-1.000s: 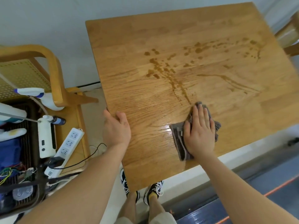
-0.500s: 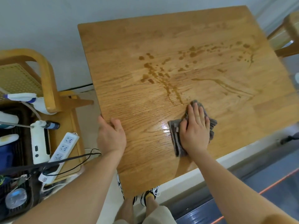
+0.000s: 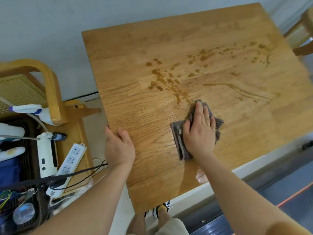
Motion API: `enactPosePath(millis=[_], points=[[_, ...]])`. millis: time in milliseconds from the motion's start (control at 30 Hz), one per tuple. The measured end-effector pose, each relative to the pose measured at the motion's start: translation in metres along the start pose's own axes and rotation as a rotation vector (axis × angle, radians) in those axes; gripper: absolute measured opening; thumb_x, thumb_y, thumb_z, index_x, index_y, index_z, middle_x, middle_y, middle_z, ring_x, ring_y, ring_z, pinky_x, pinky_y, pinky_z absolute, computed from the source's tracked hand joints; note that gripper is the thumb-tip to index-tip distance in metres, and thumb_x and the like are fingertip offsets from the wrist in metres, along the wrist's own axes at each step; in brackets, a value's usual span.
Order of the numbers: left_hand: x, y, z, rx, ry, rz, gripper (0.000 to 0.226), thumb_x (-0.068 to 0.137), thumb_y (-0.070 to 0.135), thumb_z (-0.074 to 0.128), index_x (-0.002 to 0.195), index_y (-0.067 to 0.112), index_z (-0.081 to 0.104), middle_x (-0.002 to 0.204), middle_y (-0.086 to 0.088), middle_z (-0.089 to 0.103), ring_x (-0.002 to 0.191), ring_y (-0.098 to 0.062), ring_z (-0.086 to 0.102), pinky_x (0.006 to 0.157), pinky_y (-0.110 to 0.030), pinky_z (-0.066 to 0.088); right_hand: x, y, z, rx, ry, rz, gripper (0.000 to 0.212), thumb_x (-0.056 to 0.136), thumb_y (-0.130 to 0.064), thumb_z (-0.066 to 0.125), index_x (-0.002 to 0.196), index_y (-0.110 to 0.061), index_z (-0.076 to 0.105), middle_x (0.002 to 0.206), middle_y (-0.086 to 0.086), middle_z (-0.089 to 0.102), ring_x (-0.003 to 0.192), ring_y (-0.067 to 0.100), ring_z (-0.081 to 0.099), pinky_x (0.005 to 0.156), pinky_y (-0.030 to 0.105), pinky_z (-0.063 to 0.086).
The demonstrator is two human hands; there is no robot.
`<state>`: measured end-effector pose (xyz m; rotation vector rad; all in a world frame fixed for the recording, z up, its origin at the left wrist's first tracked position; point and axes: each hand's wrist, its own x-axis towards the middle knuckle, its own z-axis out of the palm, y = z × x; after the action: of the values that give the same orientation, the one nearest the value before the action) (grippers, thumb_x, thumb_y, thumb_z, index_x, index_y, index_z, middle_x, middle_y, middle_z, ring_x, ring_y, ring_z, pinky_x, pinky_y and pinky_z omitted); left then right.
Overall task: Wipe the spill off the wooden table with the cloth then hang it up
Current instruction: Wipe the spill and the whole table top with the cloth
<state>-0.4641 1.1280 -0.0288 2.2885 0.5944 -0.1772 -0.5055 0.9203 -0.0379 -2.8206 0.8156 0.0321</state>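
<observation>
Right hand [image 3: 199, 133] flat, fingers together, pressing folded grey cloth [image 3: 180, 143] onto square wooden worktop [image 3: 135, 102]. Left hand [image 3: 118, 146] gripping worktop edge, fingers curled. Brown spill [image 3: 169, 80] just beyond cloth.

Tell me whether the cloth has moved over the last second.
Yes. The cloth has slid forward across the table, away from its near edge and toward the spill.

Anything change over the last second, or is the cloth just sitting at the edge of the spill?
Little has changed. The right hand stays pressed flat on the grey cloth, just below the near tail of the brown spill, edging slightly toward it. The left hand still grips the table's left edge. The splatter looks unwiped. Nothing was picked up or released.
</observation>
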Motion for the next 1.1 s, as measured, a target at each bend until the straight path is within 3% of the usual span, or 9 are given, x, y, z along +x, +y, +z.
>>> enactPosePath(millis=[67, 200, 333, 433, 533, 700, 833, 1000, 1100], points=[[0.0, 0.001, -0.001, 0.008, -0.001, -0.009, 0.03, 0.099, 0.026, 0.036, 0.119, 0.005, 0.045, 0.107, -0.015, 0.061, 0.085, -0.033, 0.057, 0.064, -0.031, 0.032, -0.005, -0.038, 0.008, 0.015, -0.001, 0.034, 0.064, 0.1, -0.037, 0.025, 0.156, -0.013, 0.004, 0.163, 0.005, 0.013, 0.151, 0.02, 0.004, 0.122, 0.045, 0.008], [-0.001, -0.003, 0.002, 0.039, 0.018, -0.011, 0.034, 0.098, 0.025, 0.036, 0.125, 0.004, 0.044, 0.109, -0.021, 0.062, 0.09, -0.039, 0.058, 0.063, -0.032, 0.029, -0.032, -0.095, 0.024, 0.009, -0.117, -0.451, 0.06, 0.099, -0.038, 0.03, 0.155, -0.017, 0.022, 0.162, 0.001, 0.018, 0.15, 0.018, 0.008, 0.122, 0.046, 0.01], [-0.002, -0.004, 0.002, 0.03, 0.022, 0.007, 0.035, 0.1, 0.026, 0.033, 0.125, 0.004, 0.043, 0.107, -0.018, 0.061, 0.086, -0.037, 0.056, 0.064, -0.032, 0.03, -0.027, -0.03, 0.012, -0.016, -0.168, -0.77, 0.056, 0.097, -0.036, 0.038, 0.151, -0.022, 0.035, 0.158, -0.003, 0.028, 0.148, 0.014, 0.018, 0.12, 0.046, 0.019], [0.0, -0.001, 0.001, 0.023, 0.025, 0.017, 0.029, 0.1, 0.024, 0.033, 0.116, 0.004, 0.046, 0.091, -0.004, 0.052, 0.073, -0.023, 0.045, 0.063, -0.03, 0.029, -0.005, 0.023, -0.003, -0.017, -0.063, -0.354, 0.058, 0.096, -0.037, 0.028, 0.152, -0.019, 0.031, 0.159, 0.0, 0.026, 0.149, 0.017, 0.017, 0.118, 0.051, 0.021], [0.004, -0.003, 0.002, -0.003, 0.027, 0.018, 0.027, 0.1, 0.024, 0.031, 0.113, 0.006, 0.046, 0.087, -0.001, 0.051, 0.07, -0.023, 0.046, 0.061, -0.031, 0.032, 0.0, -0.004, 0.004, -0.033, 0.001, 0.048, 0.063, 0.097, -0.04, 0.017, 0.155, -0.017, 0.019, 0.163, 0.003, 0.015, 0.15, 0.02, 0.007, 0.121, 0.048, 0.009], [0.002, -0.006, 0.003, -0.01, 0.012, 0.015, 0.031, 0.101, 0.024, 0.029, 0.121, 0.006, 0.045, 0.102, -0.016, 0.062, 0.084, -0.036, 0.058, 0.064, -0.031, 0.03, -0.053, -0.095, 0.03, 0.0, -0.043, -0.268, 0.06, 0.097, -0.036, 0.03, 0.153, -0.014, 0.026, 0.161, 0.005, 0.022, 0.15, 0.022, 0.013, 0.121, 0.047, 0.01], [0.0, -0.005, 0.003, 0.019, 0.002, 0.001, 0.034, 0.101, 0.027, 0.027, 0.124, 0.009, 0.044, 0.109, -0.015, 0.063, 0.087, -0.036, 0.058, 0.066, -0.033, 0.035, -0.09, -0.053, 0.023, -0.002, -0.124, -0.553, 0.054, 0.098, -0.035, 0.036, 0.15, -0.02, 0.037, 0.158, -0.001, 0.03, 0.148, 0.017, 0.02, 0.119, 0.046, 0.021], [0.002, -0.003, 0.0, 0.045, 0.002, -0.009, 0.033, 0.101, 0.026, 0.027, 0.117, 0.004, 0.045, 0.102, -0.017, 0.062, 0.083, -0.034, 0.056, 0.063, -0.033, 0.031, -0.063, 0.041, 0.002, -0.048, -0.02, -0.138, 0.057, 0.096, -0.035, 0.03, 0.15, -0.017, 0.035, 0.158, 0.002, 0.03, 0.148, 0.02, 0.021, 0.117, 0.05, 0.022], [0.002, -0.004, 0.002, 0.058, -0.002, -0.014, 0.034, 0.101, 0.028, 0.026, 0.118, 0.005, 0.045, 0.105, -0.018, 0.062, 0.09, -0.036, 0.058, 0.064, -0.033, 0.031, -0.061, 0.012, 0.008, -0.016, 0.034, 0.209, 0.063, 0.094, -0.037, 0.025, 0.153, -0.015, 0.027, 0.161, 0.005, 0.023, 0.149, 0.023, 0.015, 0.12, 0.049, 0.014]])
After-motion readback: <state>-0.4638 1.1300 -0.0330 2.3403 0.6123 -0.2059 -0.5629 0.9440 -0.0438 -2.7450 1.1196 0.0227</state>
